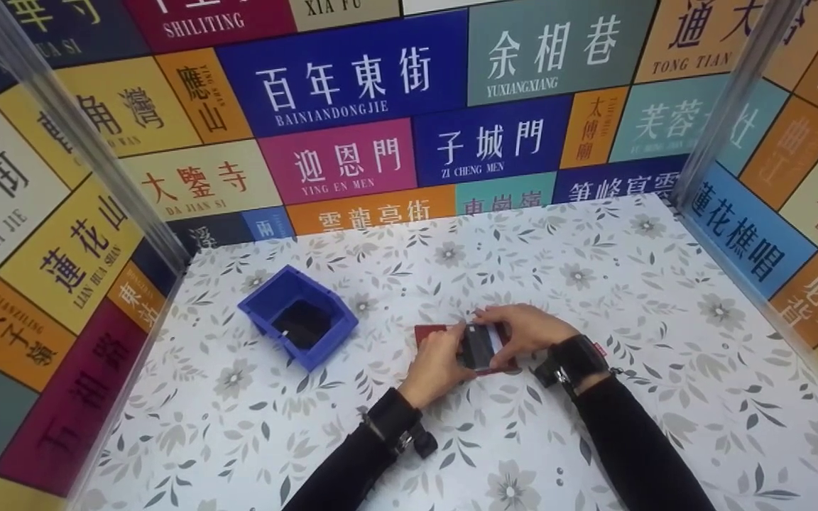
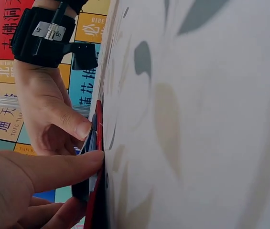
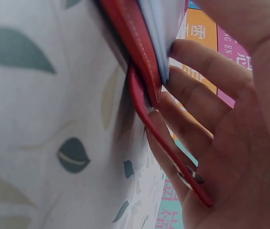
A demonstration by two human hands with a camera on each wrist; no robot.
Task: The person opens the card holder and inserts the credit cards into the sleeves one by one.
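Observation:
A red card wallet (image 1: 423, 331) lies unfolded on the table, with a dark card (image 1: 480, 349) and a pale strip on top of its middle. My left hand (image 1: 437, 365) grips its left part, thumb at the near edge and fingers at the far edge. From the right, my right hand (image 1: 533, 330) holds the other side, thumb near and fingers far. In the left wrist view the left thumb presses the red edge and stacked layers. A red strap (image 3: 156, 131) with a metal snap sticks out toward the right palm. The fingers partly hide the card.
Left of the hands stands a blue plastic bin (image 1: 341, 330) with a black flat object (image 1: 300, 323) inside. The table (image 1: 636, 440) has a floral cover. Walls of coloured sign panels (image 1: 345, 78) border its back and sides.

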